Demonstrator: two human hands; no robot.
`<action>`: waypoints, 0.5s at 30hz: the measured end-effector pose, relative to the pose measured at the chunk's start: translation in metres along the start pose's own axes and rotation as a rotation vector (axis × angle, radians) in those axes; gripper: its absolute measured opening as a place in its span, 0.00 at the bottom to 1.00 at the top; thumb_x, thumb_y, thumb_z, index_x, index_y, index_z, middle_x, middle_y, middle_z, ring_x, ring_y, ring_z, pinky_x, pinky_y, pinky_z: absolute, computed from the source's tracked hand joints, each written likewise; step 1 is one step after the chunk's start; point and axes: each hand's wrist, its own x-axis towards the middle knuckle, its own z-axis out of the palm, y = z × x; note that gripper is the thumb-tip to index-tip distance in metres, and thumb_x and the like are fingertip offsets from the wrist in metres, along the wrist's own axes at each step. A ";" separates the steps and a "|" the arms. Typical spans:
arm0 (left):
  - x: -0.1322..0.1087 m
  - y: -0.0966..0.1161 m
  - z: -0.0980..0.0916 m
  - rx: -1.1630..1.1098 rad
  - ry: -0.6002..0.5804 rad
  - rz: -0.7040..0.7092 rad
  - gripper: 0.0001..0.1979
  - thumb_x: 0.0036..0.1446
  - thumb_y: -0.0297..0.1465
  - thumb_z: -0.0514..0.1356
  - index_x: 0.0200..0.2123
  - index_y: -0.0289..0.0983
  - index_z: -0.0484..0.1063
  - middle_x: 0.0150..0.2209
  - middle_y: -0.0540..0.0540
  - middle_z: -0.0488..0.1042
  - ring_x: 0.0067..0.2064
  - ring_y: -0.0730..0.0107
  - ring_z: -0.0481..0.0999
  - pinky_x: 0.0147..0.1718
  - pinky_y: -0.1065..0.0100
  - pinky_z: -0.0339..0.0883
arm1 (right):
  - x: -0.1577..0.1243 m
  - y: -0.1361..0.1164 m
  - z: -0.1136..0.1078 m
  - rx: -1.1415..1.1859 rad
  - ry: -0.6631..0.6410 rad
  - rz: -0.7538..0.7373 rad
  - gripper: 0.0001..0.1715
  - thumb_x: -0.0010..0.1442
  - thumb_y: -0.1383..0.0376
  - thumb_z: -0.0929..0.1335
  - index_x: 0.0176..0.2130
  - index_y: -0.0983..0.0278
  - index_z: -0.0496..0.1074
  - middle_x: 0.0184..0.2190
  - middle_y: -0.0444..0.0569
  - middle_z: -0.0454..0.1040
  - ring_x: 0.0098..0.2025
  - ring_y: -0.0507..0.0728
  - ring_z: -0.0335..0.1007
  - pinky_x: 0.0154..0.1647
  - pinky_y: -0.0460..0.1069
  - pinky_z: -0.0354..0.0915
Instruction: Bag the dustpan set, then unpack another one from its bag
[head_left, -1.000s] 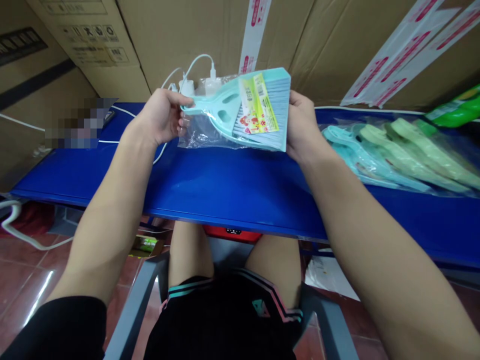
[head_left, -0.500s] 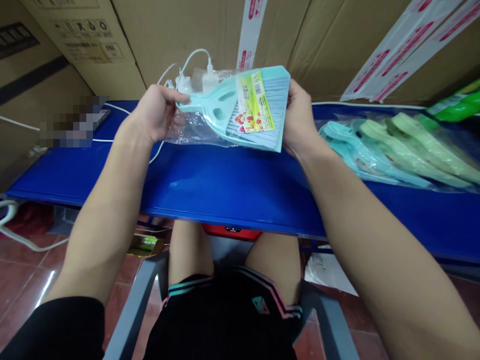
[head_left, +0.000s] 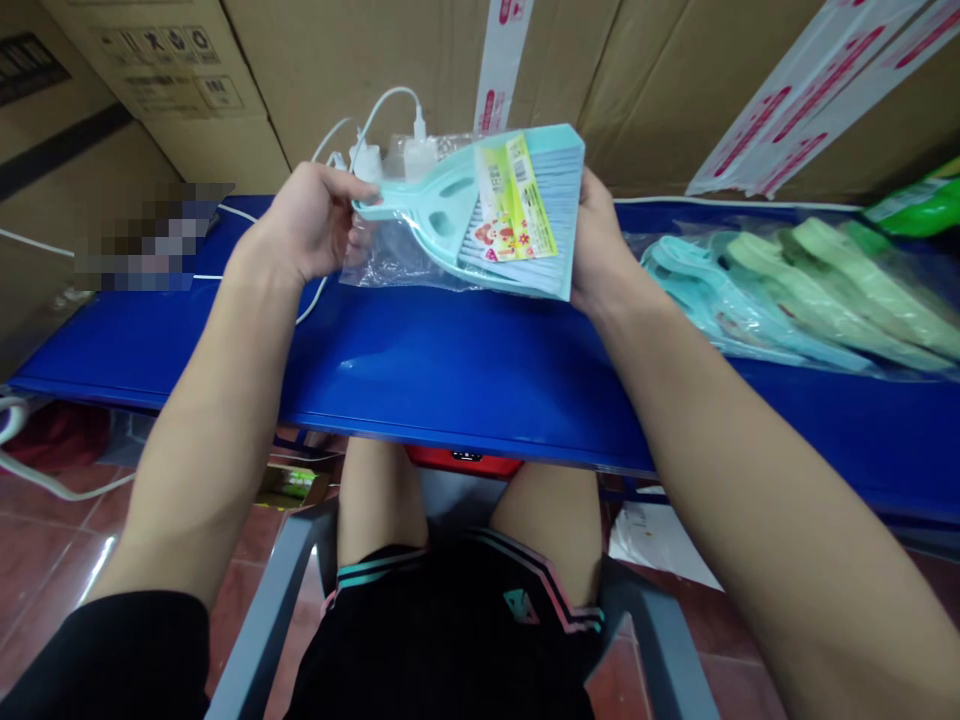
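Observation:
A pale turquoise dustpan and brush set (head_left: 442, 225) is held up level above the blue table, its handles to the left and the wide pan edge to the right. A clear plastic bag covers part of it, and a yellow-green printed label (head_left: 517, 205) lies over the bluish bristles. My left hand (head_left: 319, 220) pinches the handle end between thumb and fingers. On the opposite side my right hand (head_left: 600, 235) grips the pan's wide edge; its fingers are mostly hidden behind the pan.
Several bagged dustpan sets (head_left: 795, 290), turquoise and light green, lie on the blue table (head_left: 450, 370) at right, near a green package (head_left: 919, 200). White chargers with cables (head_left: 420, 155) stand behind the held set. Cardboard boxes (head_left: 360, 60) wall off the back.
The dustpan set and both hands have stayed almost in place. Only a very slight shift of the set and of the camera view shows.

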 end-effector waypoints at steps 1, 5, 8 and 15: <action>-0.001 0.000 0.001 0.011 0.005 0.002 0.06 0.67 0.22 0.51 0.38 0.38 0.63 0.25 0.55 0.50 0.14 0.79 0.56 0.17 0.79 0.45 | 0.001 0.002 -0.001 0.011 -0.011 0.017 0.21 0.51 0.44 0.75 0.42 0.47 0.74 0.53 0.47 0.81 0.66 0.64 0.74 0.57 0.59 0.77; 0.001 0.000 0.001 0.007 0.012 0.014 0.06 0.68 0.22 0.49 0.40 0.36 0.63 0.26 0.55 0.49 0.13 0.80 0.56 0.18 0.81 0.48 | 0.004 0.006 -0.005 0.026 -0.052 0.080 0.22 0.50 0.43 0.75 0.39 0.50 0.73 0.48 0.51 0.82 0.64 0.67 0.74 0.51 0.60 0.77; 0.004 -0.001 -0.004 -0.036 0.001 0.014 0.06 0.65 0.21 0.50 0.43 0.33 0.65 0.27 0.54 0.52 0.15 0.81 0.59 0.20 0.81 0.54 | 0.003 0.001 -0.004 0.062 -0.021 0.102 0.24 0.49 0.43 0.75 0.40 0.51 0.72 0.47 0.51 0.82 0.63 0.66 0.74 0.49 0.59 0.76; 0.009 -0.001 -0.012 -0.045 -0.033 -0.010 0.13 0.64 0.22 0.53 0.50 0.33 0.68 0.27 0.53 0.59 0.15 0.76 0.65 0.18 0.78 0.58 | -0.004 -0.015 -0.001 0.111 -0.032 0.144 0.26 0.46 0.44 0.75 0.40 0.51 0.70 0.50 0.48 0.82 0.61 0.65 0.75 0.49 0.58 0.75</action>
